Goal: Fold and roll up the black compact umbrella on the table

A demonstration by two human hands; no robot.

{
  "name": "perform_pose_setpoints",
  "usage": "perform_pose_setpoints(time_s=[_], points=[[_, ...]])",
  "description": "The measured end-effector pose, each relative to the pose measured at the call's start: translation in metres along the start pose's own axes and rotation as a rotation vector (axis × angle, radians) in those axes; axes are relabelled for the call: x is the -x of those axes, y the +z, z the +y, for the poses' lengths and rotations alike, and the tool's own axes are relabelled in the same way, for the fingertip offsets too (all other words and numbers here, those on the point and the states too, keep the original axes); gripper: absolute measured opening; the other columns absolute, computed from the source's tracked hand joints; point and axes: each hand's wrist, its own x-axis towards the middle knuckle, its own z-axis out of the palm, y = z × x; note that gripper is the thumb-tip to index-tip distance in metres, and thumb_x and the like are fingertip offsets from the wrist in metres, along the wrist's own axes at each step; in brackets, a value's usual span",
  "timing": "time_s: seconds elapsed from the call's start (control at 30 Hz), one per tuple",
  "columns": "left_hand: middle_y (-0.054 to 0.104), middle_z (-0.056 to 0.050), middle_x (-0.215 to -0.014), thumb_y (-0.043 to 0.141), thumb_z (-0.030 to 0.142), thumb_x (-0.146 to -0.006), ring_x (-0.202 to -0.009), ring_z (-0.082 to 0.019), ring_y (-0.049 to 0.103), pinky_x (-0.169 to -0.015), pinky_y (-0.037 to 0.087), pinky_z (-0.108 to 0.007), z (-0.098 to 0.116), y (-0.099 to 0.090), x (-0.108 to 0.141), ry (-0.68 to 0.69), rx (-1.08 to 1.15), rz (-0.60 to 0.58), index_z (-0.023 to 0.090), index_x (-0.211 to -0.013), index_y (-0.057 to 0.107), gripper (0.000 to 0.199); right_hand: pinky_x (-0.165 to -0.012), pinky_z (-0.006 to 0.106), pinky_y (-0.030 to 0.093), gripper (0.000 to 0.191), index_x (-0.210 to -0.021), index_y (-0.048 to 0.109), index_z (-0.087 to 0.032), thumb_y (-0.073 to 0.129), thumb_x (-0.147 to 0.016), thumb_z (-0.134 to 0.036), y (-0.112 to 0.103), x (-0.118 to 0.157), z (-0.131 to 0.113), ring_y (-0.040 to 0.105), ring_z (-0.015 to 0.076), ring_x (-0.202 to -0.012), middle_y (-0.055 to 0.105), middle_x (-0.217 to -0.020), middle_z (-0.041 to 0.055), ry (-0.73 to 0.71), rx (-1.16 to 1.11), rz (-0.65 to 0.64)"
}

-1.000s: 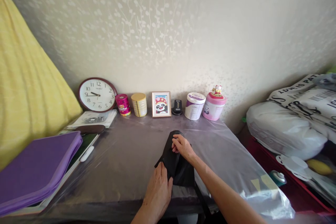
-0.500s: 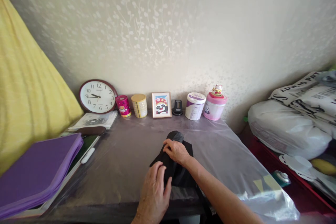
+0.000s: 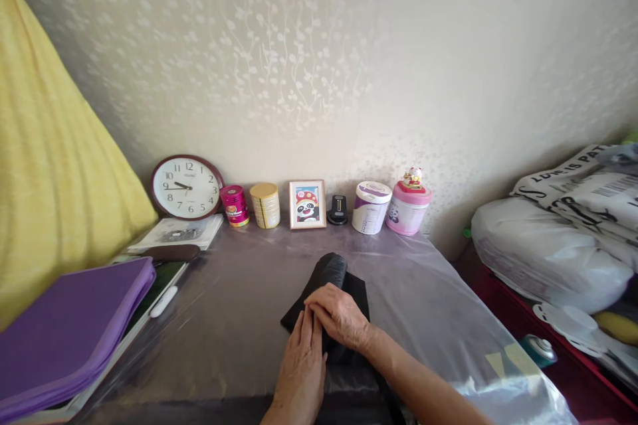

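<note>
A black fabric item (image 3: 329,268), partly rolled or folded, lies on the covered table near its front edge, and a dark strap hangs from it over the edge. My left hand (image 3: 302,362) rests flat on its lower left part, fingers straight and pointing away from me. Across the middle of the fabric lies my right hand (image 3: 339,313), its fingers bent and closed on the black material, with the fingertips beside those of my left hand. The two hands hide much of the item.
Along the wall stand a clock (image 3: 187,187), tins, a framed panda picture (image 3: 307,204) and two tubs. Purple folders (image 3: 74,332) lie at left. Beyond the table's right edge are a spray can (image 3: 539,350) and white bags (image 3: 548,249).
My right hand has moved down toward me along the fabric, and the fingers of my left hand have straightened and come together. The hands now meet. The view has tilted slightly.
</note>
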Motion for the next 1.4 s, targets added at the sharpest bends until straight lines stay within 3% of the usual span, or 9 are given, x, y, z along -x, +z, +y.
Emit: perform_pose_setpoints(time_s=[0.13,0.27,0.43,0.57,0.73,0.9,1.1,1.27,1.4], points=[[0.040,-0.018,-0.135,0.033,0.006,-0.077,-0.124,-0.027,0.041,-0.094,0.045,-0.044,0.001,-0.001,-0.001,-0.049,0.057,-0.065,0.011,-0.140,0.008,0.068,-0.100,0.034,0.035,0.030,-0.108,0.060,-0.022,0.034,-0.093,-0.022,0.000,0.007,0.007,0.051,0.0153,-0.111,0.065,-0.109,0.0035,-0.030,0.004,-0.049],[0.032,-0.017,-0.142,0.034,0.007,-0.076,-0.127,-0.028,0.037,-0.095,0.043,-0.044,0.002,-0.005,-0.002,-0.086,0.090,-0.130,0.014,-0.141,0.004,0.071,-0.107,0.041,0.023,0.030,-0.109,0.061,-0.025,0.036,-0.093,-0.026,0.003,-0.006,0.037,0.044,0.0159,-0.122,0.062,-0.117,0.0024,0.050,0.103,-0.059],[0.030,-0.015,-0.143,0.034,0.006,-0.076,-0.126,-0.028,0.037,-0.097,0.041,-0.043,0.003,-0.004,-0.003,-0.115,0.091,-0.169,0.014,-0.140,0.013,0.068,-0.108,0.042,0.020,0.031,-0.109,0.062,-0.024,0.035,-0.093,-0.027,0.007,-0.026,0.070,0.042,0.0153,-0.123,0.063,-0.117,0.0027,0.154,0.191,-0.017],[0.031,-0.015,-0.142,0.034,0.004,-0.076,-0.124,-0.028,0.040,-0.096,0.042,-0.043,0.004,-0.002,-0.003,-0.139,0.055,-0.169,0.015,-0.140,0.016,0.067,-0.106,0.040,0.025,0.032,-0.112,0.060,-0.023,0.036,-0.092,-0.027,0.009,-0.033,0.081,0.041,0.0169,-0.124,0.057,-0.125,0.0041,0.345,0.244,0.051],[0.030,-0.017,-0.143,0.029,0.002,-0.077,-0.123,-0.028,0.041,-0.096,0.042,-0.043,0.004,-0.002,-0.004,-0.148,0.078,-0.199,0.014,-0.140,0.016,0.066,-0.101,0.032,0.032,0.035,-0.119,0.053,-0.016,0.040,-0.089,-0.027,-0.009,-0.025,0.086,0.048,0.0190,-0.116,0.055,-0.125,0.0094,0.588,0.247,0.140],[0.028,-0.019,-0.143,0.026,0.006,-0.079,-0.124,-0.029,0.041,-0.095,0.042,-0.045,0.001,-0.007,-0.007,-0.164,0.136,-0.254,0.012,-0.139,0.020,0.061,-0.090,0.032,0.039,0.029,-0.104,0.061,-0.015,0.040,-0.087,-0.027,-0.037,0.004,0.090,0.056,0.0220,-0.104,0.064,-0.106,0.0126,0.865,0.234,0.185],[0.030,-0.019,-0.142,0.025,0.008,-0.079,-0.124,-0.028,0.041,-0.095,0.042,-0.044,0.001,-0.013,-0.009,-0.159,0.146,-0.259,0.010,-0.138,0.022,0.059,-0.072,0.029,0.046,0.025,-0.078,0.065,-0.018,0.044,-0.083,-0.030,-0.037,0.027,0.089,0.064,0.0212,-0.082,0.068,-0.075,0.0079,1.003,0.146,0.116],[0.035,-0.016,-0.140,0.025,0.007,-0.079,-0.127,-0.028,0.036,-0.094,0.043,-0.044,0.001,-0.018,-0.011,-0.110,0.138,-0.235,0.012,-0.138,0.023,0.059,-0.077,0.035,0.046,0.028,-0.088,0.062,-0.014,0.049,-0.080,-0.036,-0.035,0.030,0.084,0.060,0.0277,-0.098,0.065,-0.100,0.0176,1.056,0.099,0.164],[0.034,-0.019,-0.140,0.023,0.010,-0.082,-0.124,-0.027,0.041,-0.092,0.044,-0.044,0.001,-0.017,-0.011,-0.137,0.140,-0.225,0.011,-0.138,0.023,0.055,-0.056,0.030,0.051,0.028,-0.086,0.061,-0.014,0.047,-0.080,-0.037,-0.036,0.029,0.082,0.066,0.0220,-0.071,0.067,-0.085,0.0140,1.111,-0.074,0.150]])
